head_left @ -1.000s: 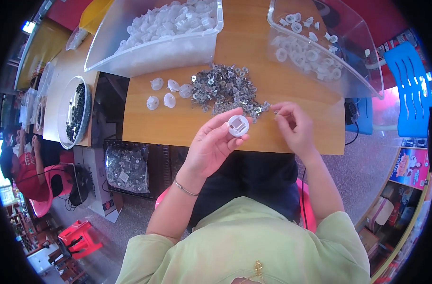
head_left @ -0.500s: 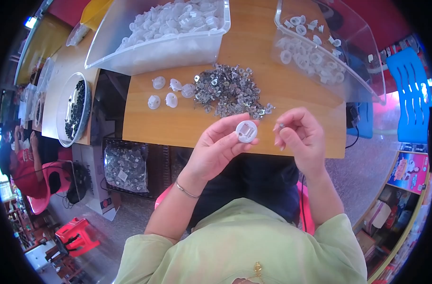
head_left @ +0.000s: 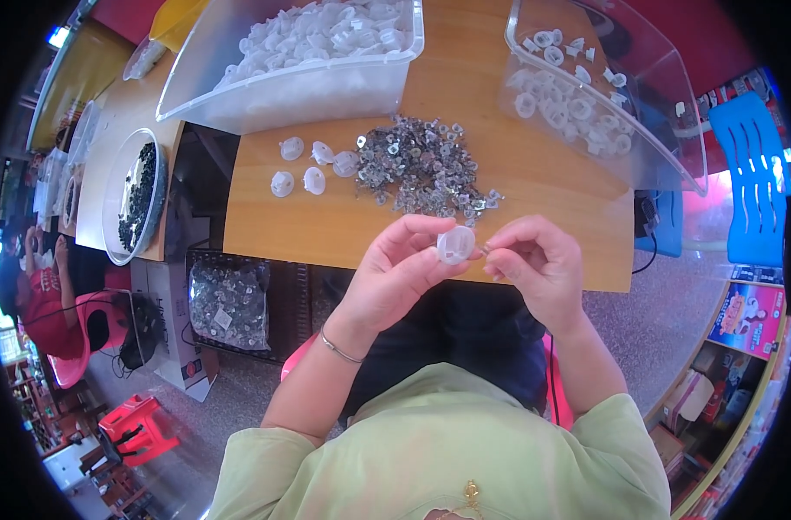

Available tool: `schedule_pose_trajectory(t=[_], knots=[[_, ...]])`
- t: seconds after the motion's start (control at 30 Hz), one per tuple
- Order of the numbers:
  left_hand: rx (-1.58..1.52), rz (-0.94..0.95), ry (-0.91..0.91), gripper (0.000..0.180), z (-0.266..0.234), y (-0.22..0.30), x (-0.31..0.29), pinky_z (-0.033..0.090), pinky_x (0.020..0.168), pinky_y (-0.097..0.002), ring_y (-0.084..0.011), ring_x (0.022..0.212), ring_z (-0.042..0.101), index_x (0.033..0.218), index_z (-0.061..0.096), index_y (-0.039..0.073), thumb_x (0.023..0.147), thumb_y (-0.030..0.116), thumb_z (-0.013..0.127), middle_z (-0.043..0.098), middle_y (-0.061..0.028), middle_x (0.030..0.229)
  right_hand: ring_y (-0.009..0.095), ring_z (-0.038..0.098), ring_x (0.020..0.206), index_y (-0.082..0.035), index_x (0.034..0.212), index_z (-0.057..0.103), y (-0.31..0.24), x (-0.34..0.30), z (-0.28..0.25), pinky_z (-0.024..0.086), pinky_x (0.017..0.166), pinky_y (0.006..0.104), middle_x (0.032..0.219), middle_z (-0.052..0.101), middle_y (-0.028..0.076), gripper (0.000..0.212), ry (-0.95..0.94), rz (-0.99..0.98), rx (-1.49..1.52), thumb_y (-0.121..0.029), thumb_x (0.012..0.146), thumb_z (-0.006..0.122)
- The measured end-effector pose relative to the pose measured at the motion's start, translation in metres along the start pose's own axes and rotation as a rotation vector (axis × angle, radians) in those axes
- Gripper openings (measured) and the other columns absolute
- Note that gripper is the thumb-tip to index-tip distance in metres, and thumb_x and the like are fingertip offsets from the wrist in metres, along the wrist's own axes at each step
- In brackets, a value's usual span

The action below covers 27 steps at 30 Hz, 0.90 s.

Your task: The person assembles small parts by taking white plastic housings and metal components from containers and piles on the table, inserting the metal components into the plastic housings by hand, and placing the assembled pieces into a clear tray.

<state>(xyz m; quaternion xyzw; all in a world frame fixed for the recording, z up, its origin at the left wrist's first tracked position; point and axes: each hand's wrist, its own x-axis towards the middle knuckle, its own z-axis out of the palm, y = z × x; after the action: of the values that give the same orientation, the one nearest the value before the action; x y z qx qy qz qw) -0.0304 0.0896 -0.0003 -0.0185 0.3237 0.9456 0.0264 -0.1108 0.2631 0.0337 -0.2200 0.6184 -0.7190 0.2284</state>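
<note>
Between the thumb and fingers of my left hand (head_left: pixel 401 276) is a round white plastic part (head_left: pixel 455 245), held above the table's front edge. My right hand (head_left: pixel 537 264) pinches a small metal piece (head_left: pixel 485 250) close to the right side of that part; whether the two touch I cannot tell. Just beyond my hands a heap of small metal pieces (head_left: pixel 417 165) lies on the wooden table (head_left: pixel 300 230). Left of the heap rest several white plastic parts (head_left: pixel 314 180) like the one in my hand.
A clear bin (head_left: pixel 326 91) full of white parts stands at the back left. Another clear bin (head_left: pixel 664 156) at the back right holds fewer. Farther left are a bowl of black pieces (head_left: pixel 136 199) and a seated person (head_left: pixel 49 295). A bag of metal pieces (head_left: pixel 229 303) lies below the table's left side.
My right hand has moved left, bringing the small metal piece up to the white part. My left hand has turned that part, so its face now points more toward the right.
</note>
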Motion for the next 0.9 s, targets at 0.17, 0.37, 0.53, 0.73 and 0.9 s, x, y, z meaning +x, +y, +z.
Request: schedule_pose_trajectory(t=[0.17, 0.37, 0.53, 0.73, 0.9], knots=[[-0.05, 0.029, -0.029, 0.019, -0.003, -0.002, 0.001, 0.048, 0.09, -0.0377, -0.0278, 0.108, 0.056, 0.111, 0.049, 0.003, 0.092, 0.007, 0.049, 0.057, -0.0138, 0.112, 0.011, 0.063, 0.076, 0.002, 0.089, 0.061, 0.002, 0.001, 0.003, 0.052, 0.067, 0.0227, 0.085, 0.063, 0.007, 0.012, 0.023, -0.006, -0.098, 0.001, 0.079, 0.067], [-0.083, -0.042, 0.048, 0.033, 0.005, 0.005, 0.001, 0.049, 0.089, -0.0345, -0.0234, 0.106, 0.057, 0.124, 0.045, 0.004, 0.091, 0.007, 0.05, 0.057, -0.0119, 0.112, 0.014, 0.061, 0.079, 0.003, 0.092, 0.058, 0.003, 0.002, 0.002, 0.051, 0.07, 0.0228, 0.088, 0.058, 0.01, 0.016, -0.046, -0.148, -0.278, 0.01, 0.078, 0.062], [-0.031, -0.043, 0.077, 0.038, -0.001, 0.001, 0.0, 0.05, 0.087, -0.032, -0.0176, 0.103, 0.057, 0.127, 0.046, 0.003, 0.09, 0.007, 0.054, 0.058, -0.0089, 0.111, 0.014, 0.06, 0.081, 0.003, 0.09, 0.06, 0.001, 0.002, 0.005, 0.051, 0.069, 0.0233, 0.089, 0.059, 0.01, 0.017, -0.04, -0.181, -0.348, 0.012, 0.076, 0.062], [0.038, -0.043, 0.07, 0.039, 0.005, 0.001, 0.001, 0.049, 0.087, -0.0308, -0.0156, 0.102, 0.057, 0.124, 0.048, 0.002, 0.086, 0.001, 0.057, 0.058, -0.0086, 0.112, 0.014, 0.063, 0.07, -0.001, 0.084, 0.064, 0.0, 0.004, 0.01, 0.052, 0.061, 0.0238, 0.079, 0.063, 0.007, 0.011, 0.058, -0.234, -0.41, 0.002, 0.075, 0.068], [0.073, 0.035, 0.053, 0.038, 0.0, -0.006, 0.002, 0.047, 0.09, -0.0318, -0.0169, 0.104, 0.056, 0.119, 0.05, 0.002, 0.083, -0.003, 0.059, 0.057, -0.0088, 0.111, 0.014, 0.063, 0.068, 0.0, 0.082, 0.062, 0.003, 0.003, 0.01, 0.051, 0.061, 0.0235, 0.077, 0.062, 0.007, 0.011, 0.096, -0.2, -0.391, 0.002, 0.074, 0.069]])
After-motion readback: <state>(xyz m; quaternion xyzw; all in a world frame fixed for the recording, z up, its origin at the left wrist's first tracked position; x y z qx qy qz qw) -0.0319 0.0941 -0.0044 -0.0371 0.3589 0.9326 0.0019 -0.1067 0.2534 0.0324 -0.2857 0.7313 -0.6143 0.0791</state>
